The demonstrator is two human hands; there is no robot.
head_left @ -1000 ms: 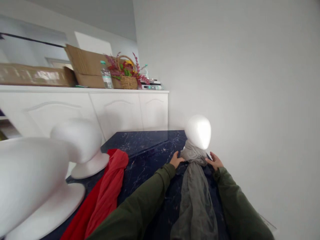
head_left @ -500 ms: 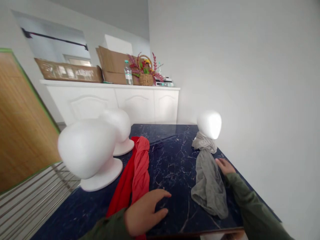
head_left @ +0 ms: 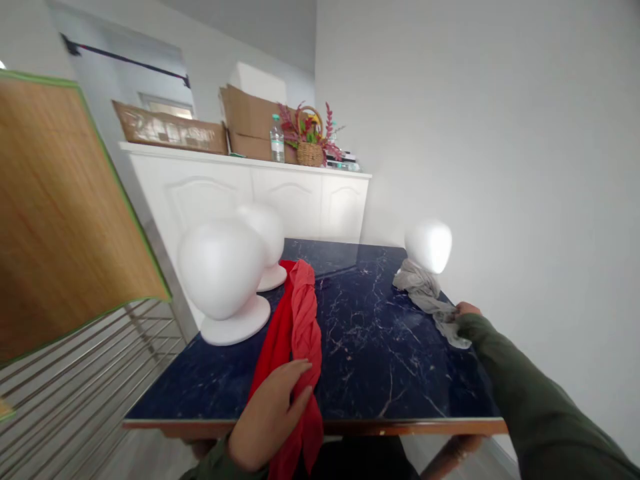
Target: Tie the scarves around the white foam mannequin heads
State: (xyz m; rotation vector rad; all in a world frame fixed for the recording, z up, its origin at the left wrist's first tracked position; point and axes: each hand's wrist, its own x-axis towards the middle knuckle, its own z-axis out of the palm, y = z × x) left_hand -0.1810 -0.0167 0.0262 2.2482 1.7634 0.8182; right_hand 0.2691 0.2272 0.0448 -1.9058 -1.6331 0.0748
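Note:
My right hand (head_left: 469,309) is closed on the grey scarf (head_left: 425,292), near the table's right edge. That scarf wraps the base of a white mannequin head (head_left: 428,245), and its loose end bends toward my hand. My left hand (head_left: 273,413) hovers at the front edge with thumb and fingers apart, holding nothing. Beneath and beside it lie a bright red scarf (head_left: 277,327) and a coral-red scarf (head_left: 306,313), their ends hanging over the front edge. Whether the left hand touches them I cannot tell.
Two more white mannequin heads, a near one (head_left: 223,270) and a far one (head_left: 270,233), stand on the left of the dark blue marbled table (head_left: 360,333). A metal rack (head_left: 95,373) adjoins at left. Behind is a white cabinet (head_left: 210,193) bearing boxes, a bottle and a flower basket.
My right hand has taken hold of the grey scarf and swept its hanging end rightward and away from me. My left hand has shifted over the red scarves. The view has moved.

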